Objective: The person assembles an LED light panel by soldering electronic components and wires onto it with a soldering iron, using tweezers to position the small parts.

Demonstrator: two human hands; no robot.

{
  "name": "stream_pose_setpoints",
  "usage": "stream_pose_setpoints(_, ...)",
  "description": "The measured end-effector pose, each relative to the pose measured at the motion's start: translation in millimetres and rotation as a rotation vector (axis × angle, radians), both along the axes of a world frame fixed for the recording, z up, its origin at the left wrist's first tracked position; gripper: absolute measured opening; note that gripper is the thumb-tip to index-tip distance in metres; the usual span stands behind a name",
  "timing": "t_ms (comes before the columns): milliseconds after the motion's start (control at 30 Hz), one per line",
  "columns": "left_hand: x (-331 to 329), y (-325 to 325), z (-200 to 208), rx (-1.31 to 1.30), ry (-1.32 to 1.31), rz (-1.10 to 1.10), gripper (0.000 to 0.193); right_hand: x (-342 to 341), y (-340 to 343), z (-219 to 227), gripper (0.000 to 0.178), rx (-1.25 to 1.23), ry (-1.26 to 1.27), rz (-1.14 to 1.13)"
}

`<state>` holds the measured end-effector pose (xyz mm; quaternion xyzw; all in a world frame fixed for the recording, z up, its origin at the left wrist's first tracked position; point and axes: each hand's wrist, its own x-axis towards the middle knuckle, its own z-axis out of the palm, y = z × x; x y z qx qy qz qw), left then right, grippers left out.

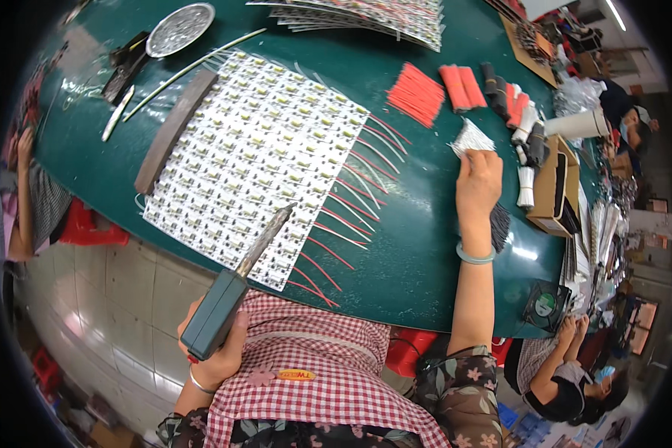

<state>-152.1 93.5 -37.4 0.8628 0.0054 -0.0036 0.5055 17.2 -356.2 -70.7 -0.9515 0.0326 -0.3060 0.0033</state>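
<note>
My left hand (228, 351) is wrapped round the dark green handle of a soldering iron (215, 313). Its long discoloured tip reaches over a white circuit board panel (246, 142), near the panel's right side. Rows of small parts cover the panel, and red and white wires (362, 175) stick out along its right edge. Farther right, my right hand (479, 179) has its fingers closed at the near edge of a pile of short white wires (472, 136); its fingertips are partly hidden. Dark wires (500, 228) lie partly behind my right wrist.
A brown bar (175, 134) lies along the panel's left edge. Behind are a metal dish (181, 30) and stacked panels (358, 19). Red wires (416, 95), wire bundles (463, 88), a cardboard box (556, 187) and a small fan (546, 305) stand rightward. People sit at both sides.
</note>
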Motion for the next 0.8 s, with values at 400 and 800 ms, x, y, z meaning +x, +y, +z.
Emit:
stream_pose_setpoints(400,0,5,0,-0.035,0.025,0.026,0.027,63,83,11,0.021,0.046,-0.021,0.296)
stream_pose_setpoints(800,4,6,-6,-0.013,-0.115,0.062,0.025,86,78,-5,0.015,-0.035,-0.030,0.237)
